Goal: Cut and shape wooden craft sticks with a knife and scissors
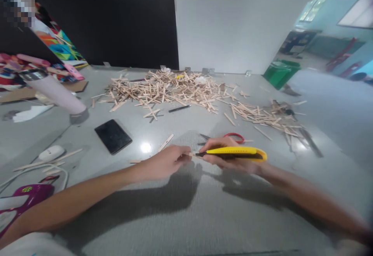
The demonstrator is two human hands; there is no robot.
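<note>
My right hand (217, 144) is wrapped round a yellow and black box cutter (244, 152), its tip pointing left. My left hand (166, 162) pinches a small wooden stick (192, 154), mostly hidden by the fingers. The cutter's tip meets the stick's right end or lies very close to it; I cannot tell which. Just behind my right hand lies a pair of scissors with red handles (237, 136). Beyond my left hand a loose wooden stick with small dark marks (166, 142) rests on the grey table (186, 217).
A big heap of wooden sticks (163, 89) spreads along the back, with more sticks (259, 118) to the right. A pen (179, 108), a black phone (113, 135), a pink tumbler (58, 93), a white mouse (51, 153) and a purple device (32, 197) lie about. Upright panels (116, 19) stand behind.
</note>
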